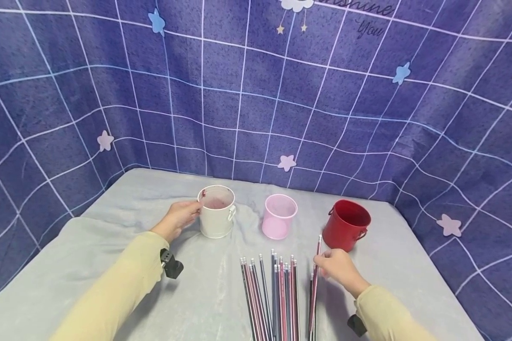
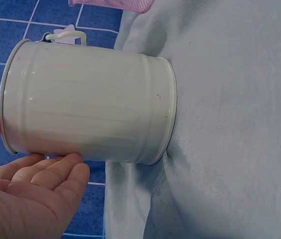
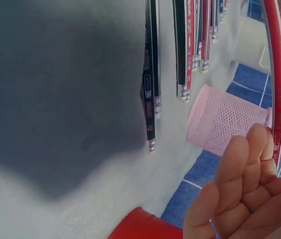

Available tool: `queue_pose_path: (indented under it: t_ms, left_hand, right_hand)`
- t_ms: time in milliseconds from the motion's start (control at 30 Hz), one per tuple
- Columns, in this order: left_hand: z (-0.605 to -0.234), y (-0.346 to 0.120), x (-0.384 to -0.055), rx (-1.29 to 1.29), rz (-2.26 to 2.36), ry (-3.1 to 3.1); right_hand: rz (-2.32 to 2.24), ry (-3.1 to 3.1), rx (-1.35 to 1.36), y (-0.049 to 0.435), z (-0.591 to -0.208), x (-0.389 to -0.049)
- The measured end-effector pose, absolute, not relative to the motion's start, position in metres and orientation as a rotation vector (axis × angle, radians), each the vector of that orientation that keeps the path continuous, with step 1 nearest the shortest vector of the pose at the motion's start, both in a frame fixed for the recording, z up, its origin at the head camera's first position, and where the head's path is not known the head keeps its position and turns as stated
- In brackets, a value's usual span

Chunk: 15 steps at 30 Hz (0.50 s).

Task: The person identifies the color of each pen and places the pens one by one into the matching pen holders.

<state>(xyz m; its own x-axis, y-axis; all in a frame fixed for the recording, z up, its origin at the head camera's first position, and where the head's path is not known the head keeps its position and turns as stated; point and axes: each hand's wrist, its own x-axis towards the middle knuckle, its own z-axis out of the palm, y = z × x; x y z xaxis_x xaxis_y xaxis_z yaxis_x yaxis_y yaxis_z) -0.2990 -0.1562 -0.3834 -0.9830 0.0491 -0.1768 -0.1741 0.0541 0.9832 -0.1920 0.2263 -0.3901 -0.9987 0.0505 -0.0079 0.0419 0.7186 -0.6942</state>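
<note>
My left hand (image 1: 180, 219) holds the white metal bucket (image 1: 215, 220) at its left side. In the left wrist view the thumb is at the rim, and the fingers (image 2: 56, 172) lie along the wall. The bucket stands upright. My right hand (image 1: 338, 269) pinches a red pencil (image 1: 315, 289) between thumb and fingers near its eraser end, raised off the cloth in the right wrist view. Dark pencils (image 3: 149, 94) lie just beside it. Several more pencils (image 1: 281, 298), red, dark and blue, lie in a loose bunch at the front middle, erasers pointing away from me.
A pink mesh cup (image 1: 277, 222) stands between the white bucket and a red bucket (image 1: 341, 232), which is behind my right hand. Grey cloth (image 1: 205, 293) covers the table. A blue-purple grid curtain (image 1: 256, 94) hangs around the back and sides.
</note>
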Motion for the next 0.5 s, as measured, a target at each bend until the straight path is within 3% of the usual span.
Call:
queue_pose_path:
  t_ms: [500]
  left_hand:
    - [-0.3853, -0.1571, -0.3017, -0.148, 2.044, 2.155]
  right_hand:
    - [1.357, -2.701, -0.079, 0.2228, -0.3835, -0.1979]
